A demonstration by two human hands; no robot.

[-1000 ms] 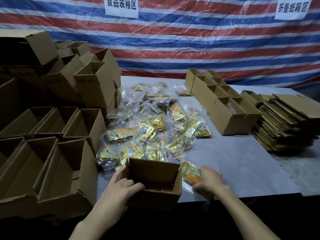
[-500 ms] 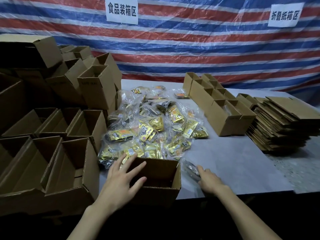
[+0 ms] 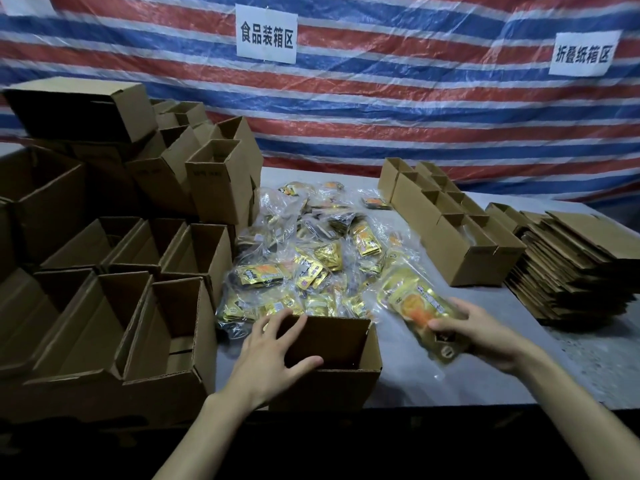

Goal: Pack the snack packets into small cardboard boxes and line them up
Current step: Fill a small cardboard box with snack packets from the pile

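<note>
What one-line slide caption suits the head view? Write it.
Left hand rests on an open cardboard box while the right hand holds a snack packet beside it, near the packet pile.

A red, white and blue striped tarp with white paper signs backs the grey table.

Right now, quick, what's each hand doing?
Left hand: open, resting on the rim of the open box.
Right hand: holding a snack packet.

We see matt brown corrugated cardboard in the boxes, glossy crinkled clear plastic over gold print on the snack packets, a sheeny plastic tarpaulin — and a table that looks matt grey, perhaps painted.
</note>
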